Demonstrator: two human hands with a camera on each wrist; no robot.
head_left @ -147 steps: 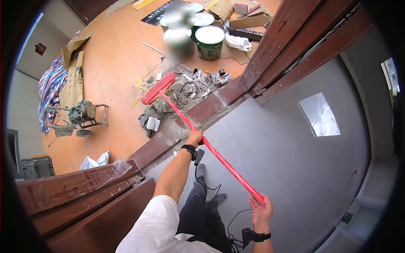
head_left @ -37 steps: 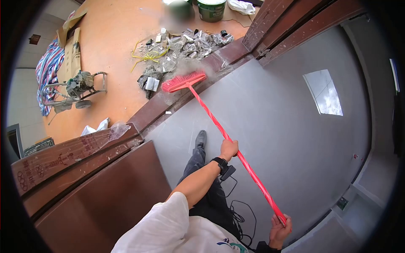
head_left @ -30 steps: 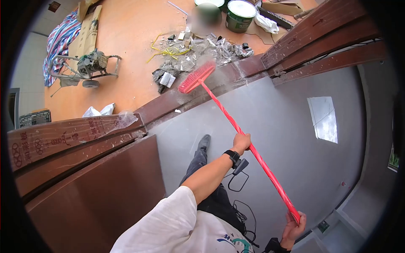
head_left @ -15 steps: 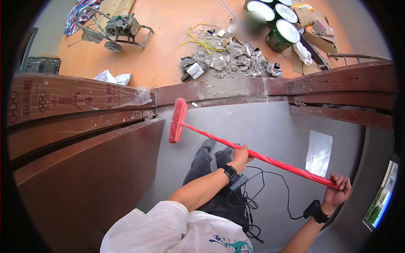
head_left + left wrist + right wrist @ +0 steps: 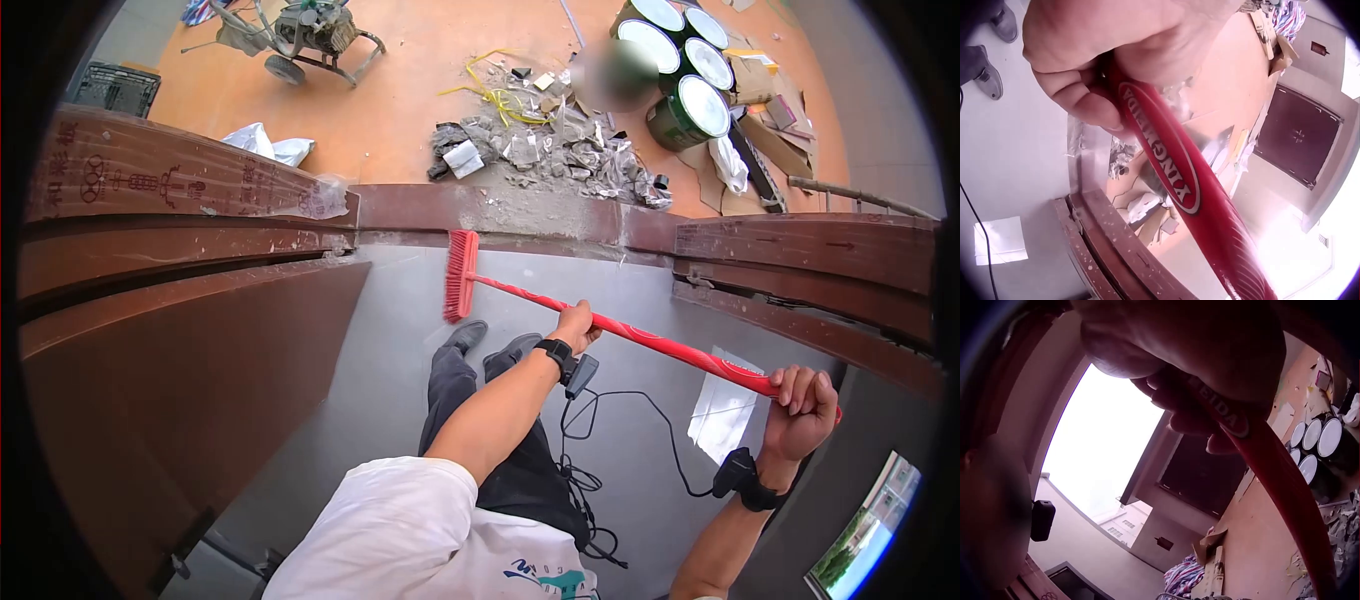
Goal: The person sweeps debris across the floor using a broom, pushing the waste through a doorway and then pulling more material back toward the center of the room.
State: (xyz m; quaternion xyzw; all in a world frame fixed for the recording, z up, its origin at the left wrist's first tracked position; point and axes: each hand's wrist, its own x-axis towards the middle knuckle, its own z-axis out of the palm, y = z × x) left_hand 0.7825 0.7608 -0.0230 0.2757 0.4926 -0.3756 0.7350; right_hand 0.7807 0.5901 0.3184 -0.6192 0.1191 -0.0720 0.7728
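The left hand and right hand grip a glossy red broom, its handle pale-striped, lettered inside an oval, its bristled head at ten o'clock from the left hand.

Soft, even daylight brightens the head view, with a pale rectangle of glare on the smooth grey floor at right. Fisheye distortion bows the brown wooden door frame, and the corners fall to black. A hazy blur smears the far side, beside green round buckets with white lids. The left wrist view is pinkish and overexposed at right; the right is dim, the red glossy broom handle sunk in shadow, the large window opening burnt white.
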